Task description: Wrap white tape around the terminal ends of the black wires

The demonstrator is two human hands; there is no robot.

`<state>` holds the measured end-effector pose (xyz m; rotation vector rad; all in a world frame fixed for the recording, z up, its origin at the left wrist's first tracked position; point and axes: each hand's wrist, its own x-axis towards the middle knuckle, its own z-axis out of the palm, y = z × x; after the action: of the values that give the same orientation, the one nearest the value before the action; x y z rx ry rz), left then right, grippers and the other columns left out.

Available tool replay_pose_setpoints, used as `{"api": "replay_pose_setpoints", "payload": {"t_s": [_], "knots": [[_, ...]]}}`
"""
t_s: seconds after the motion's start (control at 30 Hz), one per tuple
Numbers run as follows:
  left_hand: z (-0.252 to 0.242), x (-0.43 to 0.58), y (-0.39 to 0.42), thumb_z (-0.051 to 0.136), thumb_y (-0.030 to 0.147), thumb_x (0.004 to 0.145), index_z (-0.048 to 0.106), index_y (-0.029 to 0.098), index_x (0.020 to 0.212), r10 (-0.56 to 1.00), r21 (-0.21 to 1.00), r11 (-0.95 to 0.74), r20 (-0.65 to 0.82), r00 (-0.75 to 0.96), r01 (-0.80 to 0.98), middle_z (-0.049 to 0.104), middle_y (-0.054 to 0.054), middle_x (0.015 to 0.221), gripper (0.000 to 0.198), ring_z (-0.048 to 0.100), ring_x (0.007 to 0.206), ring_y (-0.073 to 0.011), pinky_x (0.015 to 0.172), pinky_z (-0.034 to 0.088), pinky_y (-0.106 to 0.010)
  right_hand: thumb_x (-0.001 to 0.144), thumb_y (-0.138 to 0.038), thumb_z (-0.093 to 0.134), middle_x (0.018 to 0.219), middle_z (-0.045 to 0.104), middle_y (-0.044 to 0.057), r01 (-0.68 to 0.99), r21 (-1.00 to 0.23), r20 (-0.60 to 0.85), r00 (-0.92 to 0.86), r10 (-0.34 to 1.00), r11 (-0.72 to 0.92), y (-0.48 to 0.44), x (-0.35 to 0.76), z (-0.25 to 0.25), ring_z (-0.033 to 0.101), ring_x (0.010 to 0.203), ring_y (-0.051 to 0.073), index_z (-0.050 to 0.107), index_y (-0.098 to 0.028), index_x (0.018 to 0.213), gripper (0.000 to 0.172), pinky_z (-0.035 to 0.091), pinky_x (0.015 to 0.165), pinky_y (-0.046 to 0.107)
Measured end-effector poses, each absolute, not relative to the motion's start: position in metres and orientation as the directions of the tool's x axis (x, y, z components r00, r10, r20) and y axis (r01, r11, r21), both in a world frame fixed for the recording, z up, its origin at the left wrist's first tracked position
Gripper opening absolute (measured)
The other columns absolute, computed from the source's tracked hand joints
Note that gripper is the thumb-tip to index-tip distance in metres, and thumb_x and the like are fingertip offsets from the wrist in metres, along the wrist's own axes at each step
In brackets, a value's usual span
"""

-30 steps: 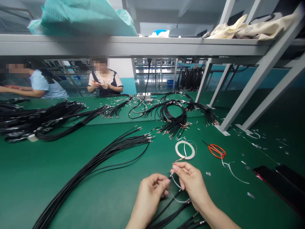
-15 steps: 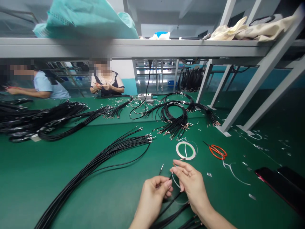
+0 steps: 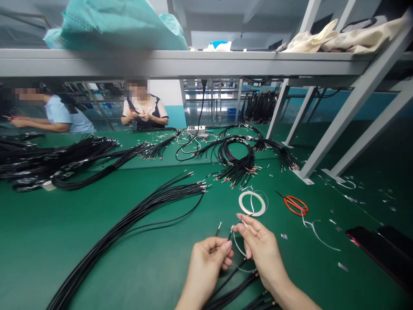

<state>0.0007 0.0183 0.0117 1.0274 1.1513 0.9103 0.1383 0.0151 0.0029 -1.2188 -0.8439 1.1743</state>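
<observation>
Black cable [image 3: 229, 236] is pinched in the left hand [image 3: 208, 261]; the right hand [image 3: 263, 247] grasps a white strip [image 3: 244, 224], which could crease or go askew if the cable rolls.

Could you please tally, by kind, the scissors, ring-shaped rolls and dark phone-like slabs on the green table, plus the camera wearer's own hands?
Orange-handled scissors: 1
White-and-green roll: 1
Dark phone-like slabs: 2
Left hand and right hand: 2
Total: 6
</observation>
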Motion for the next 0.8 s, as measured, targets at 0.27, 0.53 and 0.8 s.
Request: {"api": "replay_pose_setpoints", "payload": {"t_s": [0.27,0.53,0.8], "knots": [[0.008,0.001,0.016,0.063,0.048,0.077,0.061,0.016,0.104,0.957,0.975,0.215,-0.198,0.211,-0.062,0.056,0.004,0.063,0.042,0.045,0.036,-0.0043,0.033,0.033,-0.015,0.087,-0.042,0.056,0.085,0.071,0.005,-0.198,-0.979,0.004,0.219,0.976,0.049,0.016,0.141,0.004,0.044,0.042,0.005,0.048,-0.019,0.094,0.025,0.036,0.046,0.021],[0.024,-0.004,0.024,0.061,0.042,0.082,0.067,0.014,0.095,0.938,0.939,0.267,-0.200,0.284,-0.218,0.054,0.003,0.067,0.031,0.047,0.042,-0.0019,0.044,0.034,-0.015,0.085,-0.040,0.060,0.081,0.068,0.004,-0.156,-0.987,0.014,0.172,0.985,0.041,0.014,0.142,0.007,0.050,0.053,0.010,0.058,-0.018,0.086,0.023,0.040,0.058,0.024],[0.026,-0.007,0.023,0.064,0.039,0.081,0.062,0.014,0.082,0.904,0.854,0.374,-0.248,0.350,-0.361,0.048,0.005,0.063,0.025,0.030,0.041,-0.0002,0.040,0.023,-0.016,0.081,-0.043,0.064,0.072,0.063,0.002,-0.167,-0.986,-0.040,0.197,0.979,-0.007,0.014,0.142,0.007,0.045,0.051,0.010,0.062,-0.016,0.083,0.027,0.035,0.049,0.022]]}}
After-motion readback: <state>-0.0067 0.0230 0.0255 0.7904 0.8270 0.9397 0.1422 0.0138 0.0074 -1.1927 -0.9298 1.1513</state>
